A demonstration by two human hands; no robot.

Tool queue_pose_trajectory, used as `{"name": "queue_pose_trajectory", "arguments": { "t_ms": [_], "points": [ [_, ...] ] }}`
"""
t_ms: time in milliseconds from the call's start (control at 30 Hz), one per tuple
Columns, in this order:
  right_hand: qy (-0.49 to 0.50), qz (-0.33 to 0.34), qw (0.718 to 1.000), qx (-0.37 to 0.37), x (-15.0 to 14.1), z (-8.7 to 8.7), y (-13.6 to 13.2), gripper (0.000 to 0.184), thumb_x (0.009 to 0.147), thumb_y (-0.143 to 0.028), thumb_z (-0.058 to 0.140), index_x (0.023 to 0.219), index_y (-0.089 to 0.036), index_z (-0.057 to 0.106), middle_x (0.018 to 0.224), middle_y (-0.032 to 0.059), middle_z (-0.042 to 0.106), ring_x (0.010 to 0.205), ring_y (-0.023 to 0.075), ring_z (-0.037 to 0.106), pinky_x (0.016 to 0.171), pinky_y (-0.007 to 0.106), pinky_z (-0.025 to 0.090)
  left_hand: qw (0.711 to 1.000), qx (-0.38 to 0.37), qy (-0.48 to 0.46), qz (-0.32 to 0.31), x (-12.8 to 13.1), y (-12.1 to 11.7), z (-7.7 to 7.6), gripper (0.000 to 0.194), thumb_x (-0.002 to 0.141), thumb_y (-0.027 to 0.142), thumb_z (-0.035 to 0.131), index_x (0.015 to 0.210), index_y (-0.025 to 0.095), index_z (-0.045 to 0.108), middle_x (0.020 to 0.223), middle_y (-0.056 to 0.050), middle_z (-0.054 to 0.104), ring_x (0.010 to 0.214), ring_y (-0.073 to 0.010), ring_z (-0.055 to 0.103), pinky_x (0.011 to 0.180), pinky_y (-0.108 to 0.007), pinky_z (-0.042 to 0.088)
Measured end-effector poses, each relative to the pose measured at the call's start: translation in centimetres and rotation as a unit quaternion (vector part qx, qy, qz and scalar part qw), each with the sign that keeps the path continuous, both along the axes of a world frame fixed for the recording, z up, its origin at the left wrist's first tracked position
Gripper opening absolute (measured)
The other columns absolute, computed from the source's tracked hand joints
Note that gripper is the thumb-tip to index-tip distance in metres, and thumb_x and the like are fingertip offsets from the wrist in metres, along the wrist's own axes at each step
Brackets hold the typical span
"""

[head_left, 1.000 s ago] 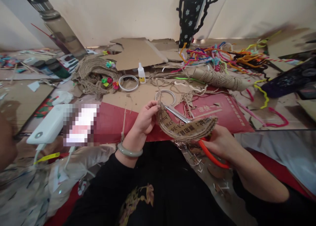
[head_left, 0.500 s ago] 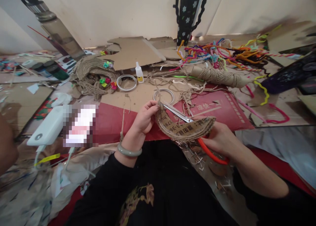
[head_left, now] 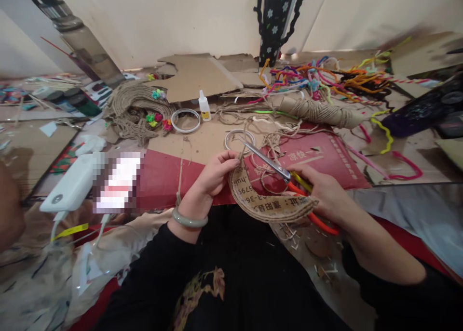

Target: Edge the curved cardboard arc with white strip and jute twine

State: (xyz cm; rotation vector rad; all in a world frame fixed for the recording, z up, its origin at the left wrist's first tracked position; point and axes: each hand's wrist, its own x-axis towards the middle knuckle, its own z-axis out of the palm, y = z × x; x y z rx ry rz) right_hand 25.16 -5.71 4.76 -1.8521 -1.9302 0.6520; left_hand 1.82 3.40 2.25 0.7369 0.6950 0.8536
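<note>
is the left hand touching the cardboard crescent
Touching: the head view shows the left hand gripping the cardboard crescent at its upper-left end.

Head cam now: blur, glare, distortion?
Head view: crescent fairly sharp, print partly readable; scissors show a pale sheen. Head view: bottle leans outward, likely lens stretch; pixelated patch hides detail.

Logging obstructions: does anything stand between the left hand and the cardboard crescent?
Nothing visible: the left hand grips the cardboard crescent by its left tip; the scissors in the right hand aren't between them.
</note>
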Motion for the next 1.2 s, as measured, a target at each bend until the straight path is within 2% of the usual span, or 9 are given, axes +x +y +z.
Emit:
{"name": "queue_pose_trajectory", "arguments": {
  "t_ms": [167, 367, 467, 867, 1067, 1200],
  "points": [
    [-0.017, 0.026, 0.999, 0.027, -0.1, -0.3, 0.0, 0.042, 0.079, -0.045, 0.063, 0.113, -0.022, 0.060, 0.081, 0.0044, 0.071, 0.067, 0.0187, 0.066, 0.063, 0.030, 0.052, 1.000, 0.003, 0.005, -0.007, 0.0, 0.0, 0.2, 0.015, 0.062, 0.016, 0.074, 0.071, 0.013, 0.062, 0.060, 0.001, 0.063, 0.050, -0.0062, 0.057, 0.051, -0.017, 0.046],
    [-0.013, 0.044, 0.999, 0.028, -0.1, -0.4, -0.3, 0.037, 0.082, -0.044, 0.059, 0.111, -0.021, 0.059, 0.086, 0.0057, 0.073, 0.071, 0.0200, 0.068, 0.062, 0.030, 0.053, 1.000, 0.001, 0.010, 0.000, 0.1, -0.1, 0.1, 0.015, 0.063, 0.016, 0.074, 0.070, 0.013, 0.061, 0.059, 0.002, 0.062, 0.049, -0.0065, 0.056, 0.050, -0.018, 0.046],
    [-0.014, 0.051, 0.998, 0.021, 0.1, -0.7, -0.5, 0.038, 0.083, -0.043, 0.058, 0.114, -0.022, 0.057, 0.089, 0.0059, 0.073, 0.076, 0.0217, 0.069, 0.066, 0.031, 0.054, 1.000, -0.003, 0.009, 0.001, 0.1, -0.1, 0.1, 0.016, 0.063, 0.016, 0.074, 0.070, 0.014, 0.061, 0.059, 0.002, 0.062, 0.049, -0.0064, 0.056, 0.050, -0.018, 0.046],
    [0.011, 0.071, 0.996, 0.046, -0.3, -0.3, -0.9, 0.038, 0.080, -0.028, 0.058, 0.117, -0.023, 0.056, 0.108, 0.0071, 0.072, 0.084, 0.0217, 0.071, 0.076, 0.032, 0.056, 1.000, 0.002, 0.002, -0.004, 0.0, 0.0, 0.0, 0.025, 0.059, 0.021, 0.080, 0.071, 0.014, 0.059, 0.060, 0.003, 0.063, 0.050, -0.0057, 0.058, 0.051, -0.016, 0.048],
    [0.010, 0.079, 0.996, 0.042, -0.5, -0.2, -1.2, 0.032, 0.079, -0.025, 0.055, 0.111, -0.022, 0.054, 0.098, 0.0066, 0.073, 0.082, 0.0220, 0.071, 0.071, 0.030, 0.054, 1.000, -0.001, 0.004, 0.001, 0.0, 0.0, -0.1, 0.024, 0.058, 0.020, 0.080, 0.071, 0.014, 0.062, 0.062, 0.002, 0.064, 0.052, -0.0066, 0.059, 0.053, -0.017, 0.048],
    [-0.021, 0.069, 0.997, 0.029, -0.4, -0.1, -1.3, 0.035, 0.077, -0.024, 0.054, 0.112, -0.023, 0.052, 0.103, 0.0074, 0.072, 0.087, 0.0250, 0.071, 0.073, 0.034, 0.055, 1.000, 0.002, 0.003, 0.005, 0.0, 0.0, -0.1, 0.024, 0.057, 0.021, 0.081, 0.071, 0.014, 0.063, 0.062, 0.002, 0.065, 0.052, -0.0063, 0.059, 0.053, -0.017, 0.048]
  ]
}}
